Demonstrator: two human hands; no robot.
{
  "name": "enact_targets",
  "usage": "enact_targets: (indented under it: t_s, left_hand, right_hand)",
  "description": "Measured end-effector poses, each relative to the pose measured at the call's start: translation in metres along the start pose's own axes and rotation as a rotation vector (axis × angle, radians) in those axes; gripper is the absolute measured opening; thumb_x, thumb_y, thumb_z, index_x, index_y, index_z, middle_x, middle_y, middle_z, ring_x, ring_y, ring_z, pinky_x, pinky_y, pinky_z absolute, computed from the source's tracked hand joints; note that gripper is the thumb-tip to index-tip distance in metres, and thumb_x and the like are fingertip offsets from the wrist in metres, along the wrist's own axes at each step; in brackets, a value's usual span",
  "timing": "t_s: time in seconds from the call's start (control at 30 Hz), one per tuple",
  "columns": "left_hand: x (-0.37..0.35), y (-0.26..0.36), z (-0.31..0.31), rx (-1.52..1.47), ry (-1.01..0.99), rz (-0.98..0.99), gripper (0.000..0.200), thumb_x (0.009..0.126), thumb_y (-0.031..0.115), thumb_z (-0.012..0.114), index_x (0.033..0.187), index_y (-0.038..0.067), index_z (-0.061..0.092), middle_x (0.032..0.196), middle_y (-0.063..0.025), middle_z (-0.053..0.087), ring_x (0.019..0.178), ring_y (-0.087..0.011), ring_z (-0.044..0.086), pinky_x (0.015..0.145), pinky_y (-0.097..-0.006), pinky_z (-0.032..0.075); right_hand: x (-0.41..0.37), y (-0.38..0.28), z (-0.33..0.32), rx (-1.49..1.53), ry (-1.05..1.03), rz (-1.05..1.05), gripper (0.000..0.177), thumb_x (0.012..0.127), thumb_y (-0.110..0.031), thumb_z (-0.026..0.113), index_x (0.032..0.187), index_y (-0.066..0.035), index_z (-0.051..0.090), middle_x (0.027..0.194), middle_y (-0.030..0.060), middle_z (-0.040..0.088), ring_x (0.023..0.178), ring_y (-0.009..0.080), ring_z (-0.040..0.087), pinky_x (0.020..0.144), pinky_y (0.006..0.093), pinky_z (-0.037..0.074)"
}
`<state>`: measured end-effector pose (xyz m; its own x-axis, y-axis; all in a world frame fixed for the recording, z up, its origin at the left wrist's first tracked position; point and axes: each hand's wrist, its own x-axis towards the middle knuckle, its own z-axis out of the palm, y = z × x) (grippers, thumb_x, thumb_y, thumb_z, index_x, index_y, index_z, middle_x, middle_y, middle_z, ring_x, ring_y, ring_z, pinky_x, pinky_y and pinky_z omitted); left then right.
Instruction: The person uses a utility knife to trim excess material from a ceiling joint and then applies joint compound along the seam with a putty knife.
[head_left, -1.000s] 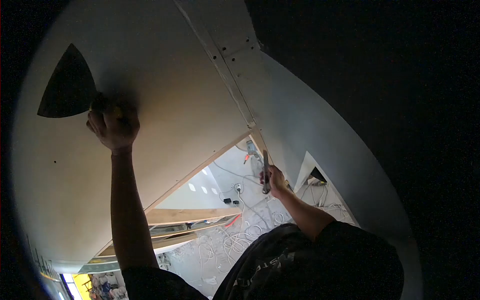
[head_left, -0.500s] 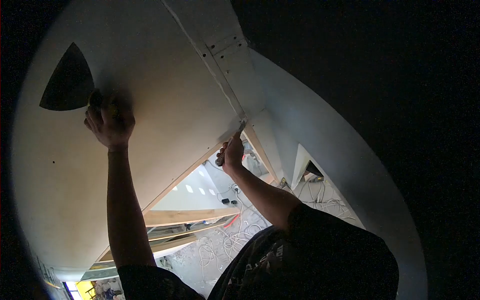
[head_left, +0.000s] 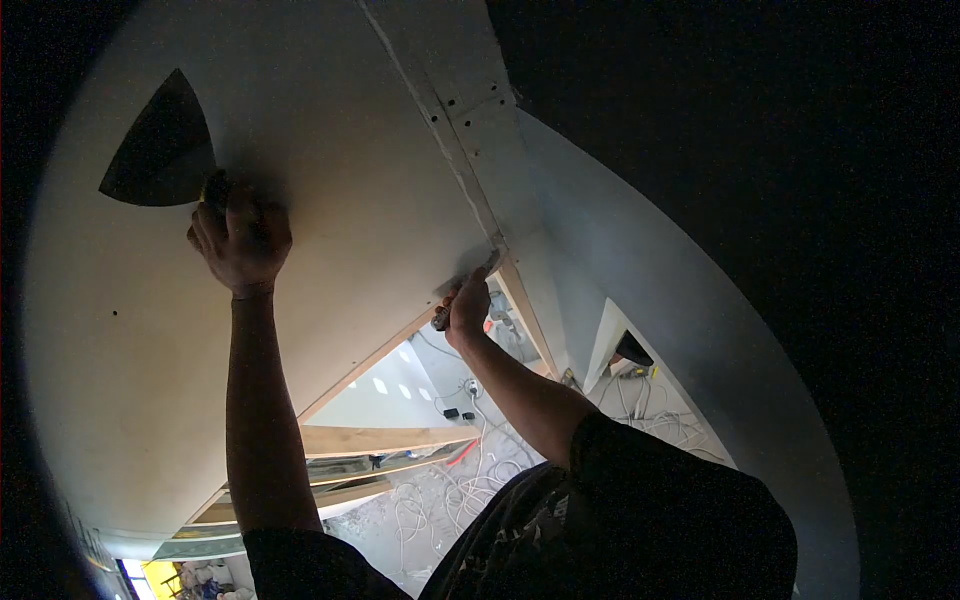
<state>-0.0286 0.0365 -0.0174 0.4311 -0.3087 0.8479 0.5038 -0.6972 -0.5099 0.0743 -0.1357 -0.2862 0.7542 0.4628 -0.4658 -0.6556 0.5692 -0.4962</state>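
Observation:
I look up at a pale ceiling board (head_left: 330, 180). My left hand (head_left: 240, 240) is raised against it and grips the handle of a wide dark trowel (head_left: 160, 150), whose fan-shaped blade lies flat on the board. My right hand (head_left: 466, 305) holds a small putty knife (head_left: 470, 280) with its tip pressed at the lower end of the joint (head_left: 440, 130), where the board meets a screwed strip. My dark sleeve fills the lower right.
A wooden batten (head_left: 380, 355) edges the board. Below the opening lie a floor with tangled white cables (head_left: 440, 490), wooden planks (head_left: 380, 440) and a triangular gap (head_left: 630, 350) in the grey wall on the right.
My right hand rose from down by the wall to the end of the joint and now presses the knife there. My left hand and the trowel shifted slightly right in view.

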Motion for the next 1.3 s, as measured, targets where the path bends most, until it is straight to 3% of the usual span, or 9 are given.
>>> enact_targets:
  t_s: [0.1, 0.5, 0.67, 0.8, 0.9, 1.0, 1.07, 1.17, 1.3]
  left_hand:
    - [0.015, 0.013, -0.007, 0.026, 0.141, 0.050, 0.038, 0.081, 0.025, 0.069, 0.118, 0.017, 0.066, 0.118, -0.0137, 0.064, 0.097, -0.0322, 0.062, 0.081, -0.0437, 0.046]
    - [0.009, 0.009, -0.005, -0.040, 0.135, 0.042, 0.026, 0.078, 0.027, 0.071, 0.100, 0.018, 0.061, 0.102, -0.0187, 0.055, 0.093, -0.0378, 0.057, 0.079, -0.0501, 0.044]
    - [0.020, 0.016, -0.018, -0.106, 0.174, 0.013, 0.028, 0.079, 0.025, 0.071, 0.105, 0.017, 0.063, 0.101, -0.0153, 0.056, 0.092, -0.0356, 0.056, 0.080, -0.0505, 0.044]
    - [0.019, 0.027, -0.028, -0.246, 0.140, -0.070, 0.024, 0.082, 0.015, 0.066, 0.106, 0.013, 0.065, 0.107, -0.0173, 0.059, 0.095, -0.0362, 0.058, 0.084, -0.0506, 0.045]
    - [-0.028, 0.057, -0.037, -1.116, 0.065, -0.855, 0.021, 0.091, 0.016, 0.061, 0.111, 0.008, 0.061, 0.104, -0.0130, 0.061, 0.086, -0.0266, 0.058, 0.076, -0.0407, 0.047]
    - [-0.121, 0.134, -0.100, -1.839, -0.020, -1.347, 0.022, 0.104, 0.023, 0.057, 0.119, 0.006, 0.057, 0.099, -0.0060, 0.063, 0.075, -0.0105, 0.057, 0.066, -0.0269, 0.048]
    - [-0.190, 0.207, -0.151, -1.184, -0.523, -1.080, 0.024, 0.106, 0.022, 0.052, 0.119, 0.003, 0.057, 0.092, -0.0055, 0.062, 0.074, -0.0133, 0.058, 0.062, -0.0324, 0.049]
    - [-0.232, 0.304, -0.214, -1.677, -0.879, -1.838, 0.043, 0.101, 0.049, 0.062, 0.101, 0.006, 0.060, 0.075, -0.0035, 0.057, 0.063, -0.0165, 0.056, 0.060, -0.0333, 0.048]
    - [-0.272, 0.374, -0.237, -1.920, -0.867, -2.139, 0.062, 0.101, 0.063, 0.050, 0.121, 0.006, 0.065, 0.086, -0.0037, 0.065, 0.061, -0.0161, 0.059, 0.054, -0.0317, 0.050]
  right_hand:
    - [-0.001, 0.002, 0.004, -0.022, 0.028, -0.011, 0.045, 0.108, -0.056, 0.034, 0.097, -0.015, 0.049, 0.073, -0.0008, 0.047, 0.055, 0.0126, 0.047, 0.048, 0.0315, 0.046]
    - [0.014, 0.033, -0.044, -0.318, 0.013, -0.095, 0.035, 0.107, -0.047, 0.045, 0.100, -0.013, 0.048, 0.064, -0.0005, 0.045, 0.043, 0.0146, 0.044, 0.039, 0.0321, 0.041]
    - [-0.024, 0.068, -0.200, -1.064, -0.382, 0.049, 0.021, 0.095, -0.011, 0.058, 0.112, -0.007, 0.047, 0.073, 0.0086, 0.060, 0.051, 0.0214, 0.060, 0.045, 0.0384, 0.050]
    - [-0.045, 0.071, -0.338, -1.268, -0.694, 0.416, 0.020, 0.096, -0.020, 0.060, 0.106, -0.002, 0.059, 0.082, 0.0103, 0.069, 0.061, 0.0210, 0.066, 0.054, 0.0379, 0.056]
    - [-0.072, 0.004, -0.314, -1.297, -0.457, 0.401, 0.023, 0.096, -0.023, 0.060, 0.114, -0.008, 0.061, 0.084, 0.0109, 0.070, 0.066, 0.0180, 0.067, 0.063, 0.0338, 0.059]
    - [-0.013, -0.011, -0.332, -1.354, -0.616, -0.251, 0.036, 0.104, -0.016, 0.055, 0.138, -0.004, 0.053, 0.096, 0.0085, 0.064, 0.078, 0.0145, 0.064, 0.068, 0.0293, 0.055]
    - [-0.066, -0.077, -0.266, -1.255, -0.652, -0.391, 0.038, 0.105, -0.016, 0.054, 0.142, -0.005, 0.053, 0.100, 0.0090, 0.064, 0.082, 0.0142, 0.064, 0.070, 0.0285, 0.055]
    - [-0.111, -0.115, -0.220, -1.322, -0.700, -0.777, 0.042, 0.098, -0.011, 0.067, 0.138, -0.004, 0.058, 0.106, 0.0141, 0.066, 0.094, 0.0226, 0.067, 0.081, 0.0350, 0.057]
    - [-0.155, -0.105, -0.196, -1.447, -1.087, -0.653, 0.040, 0.091, -0.014, 0.076, 0.127, -0.003, 0.064, 0.108, 0.0183, 0.065, 0.098, 0.0301, 0.070, 0.084, 0.0391, 0.056]
